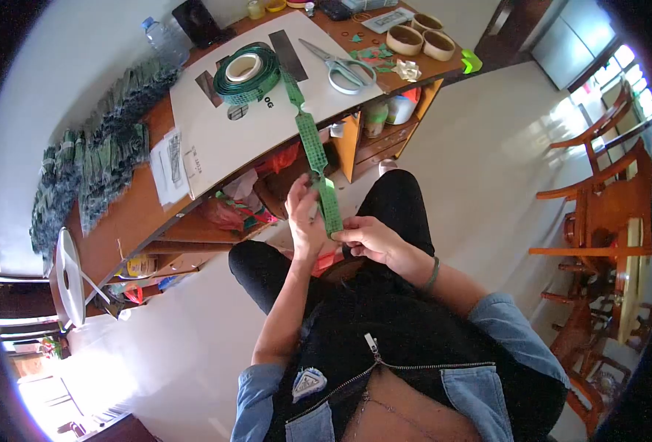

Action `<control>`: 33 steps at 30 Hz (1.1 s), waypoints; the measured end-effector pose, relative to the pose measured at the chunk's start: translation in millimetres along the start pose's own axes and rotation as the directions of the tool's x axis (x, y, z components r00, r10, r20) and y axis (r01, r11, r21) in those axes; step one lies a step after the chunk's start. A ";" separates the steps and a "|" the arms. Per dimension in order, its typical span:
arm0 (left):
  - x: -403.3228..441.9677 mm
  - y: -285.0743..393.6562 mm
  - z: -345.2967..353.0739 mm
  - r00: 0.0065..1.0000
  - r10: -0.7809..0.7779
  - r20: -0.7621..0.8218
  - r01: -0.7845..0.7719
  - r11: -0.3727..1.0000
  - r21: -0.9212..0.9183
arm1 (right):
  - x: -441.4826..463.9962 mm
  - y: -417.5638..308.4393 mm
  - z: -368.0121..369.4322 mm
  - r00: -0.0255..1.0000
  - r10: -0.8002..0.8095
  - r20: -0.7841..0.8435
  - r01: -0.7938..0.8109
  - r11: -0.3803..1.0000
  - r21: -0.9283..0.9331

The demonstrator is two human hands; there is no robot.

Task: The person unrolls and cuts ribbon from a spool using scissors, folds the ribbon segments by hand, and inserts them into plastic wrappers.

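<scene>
A green patterned ribbon (313,144) with narrowed sections runs from a ribbon roll (226,90) on the table down towards my lap. Its lower end is pinched between the thumb and fingers of my right hand (372,237). Just to the left of the strip, my left hand (305,225) is raised with its fingers apart and slightly blurred. Whether those fingertips touch the ribbon is hard to make out. The roll lies flat around a pale core (243,68) on a white board (193,110). Scissors (344,70) with pale handles lie on the board, right of the ribbon.
Bundled green strips (112,140) are heaped along the table's left side, near a plastic bottle (165,40). Several tape rolls (438,46) stand at the back right beside a cream flower (407,70). Shelves (385,144) sit below the tabletop. Wooden chairs (605,191) stand at right.
</scene>
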State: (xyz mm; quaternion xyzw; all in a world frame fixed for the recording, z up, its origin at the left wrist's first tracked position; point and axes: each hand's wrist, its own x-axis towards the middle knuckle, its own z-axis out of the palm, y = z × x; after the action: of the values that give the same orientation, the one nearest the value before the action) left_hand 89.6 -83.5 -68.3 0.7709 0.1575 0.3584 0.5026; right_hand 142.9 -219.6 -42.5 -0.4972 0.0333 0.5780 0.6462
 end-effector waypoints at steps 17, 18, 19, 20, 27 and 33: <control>30.8 20.7 12.7 0.612 -0.533 0.585 0.747 0.144 -0.650 | 1.7 7.7 -16.8 0.943 -0.324 -0.079 0.291 0.915 -0.280; 32.9 27.3 13.7 0.613 -0.530 0.586 0.746 0.145 -0.650 | 1.0 5.9 -17.2 0.945 -0.316 -0.087 0.281 0.919 -0.277; 34.7 36.9 13.3 0.615 -0.545 0.569 0.740 0.151 -0.655 | 2.4 6.0 -18.9 0.944 -0.318 -0.087 0.284 0.918 -0.277; 34.9 45.2 12.0 0.616 -0.563 0.551 0.734 0.158 -0.660 | 5.4 8.4 -21.5 0.941 -0.327 -0.085 0.285 0.904 -0.318; 18.7 48.0 -5.7 0.700 -0.550 0.456 0.711 0.478 -0.515 | -15.3 -32.0 -11.3 0.877 -0.428 0.220 0.438 0.521 -0.732; -25.7 65.8 -44.6 0.652 -0.555 0.516 0.742 0.607 -0.284 | 40.5 -102.6 29.6 0.974 -0.219 0.053 0.220 0.976 0.003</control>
State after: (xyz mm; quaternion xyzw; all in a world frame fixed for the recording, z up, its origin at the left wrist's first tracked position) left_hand 32.4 -98.7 -9.4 0.5629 0.2399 0.0180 0.7908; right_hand 220.5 -153.9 9.4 -0.4833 -0.0400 0.5161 0.7060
